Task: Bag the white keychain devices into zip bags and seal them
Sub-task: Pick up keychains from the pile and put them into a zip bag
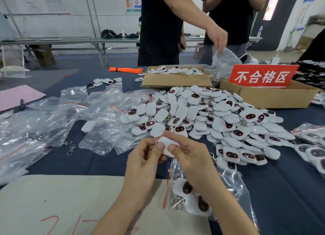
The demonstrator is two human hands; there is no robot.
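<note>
My left hand [146,156] and my right hand [189,153] together pinch one white keychain device [167,145], back side up, just above the table's near middle. Under my right forearm lies a clear zip bag [177,196] with a red seal strip, holding two white devices with dark oval faces. A large pile of white keychain devices [216,120] covers the dark cloth beyond my hands.
Empty zip bags [58,122] are strewn on the left. Two cardboard boxes [175,80] [267,97] stand at the back, one with a red sign. Filled bags [314,146] lie far right. Two people stand across the table; one hand [218,37] holds a plastic bag.
</note>
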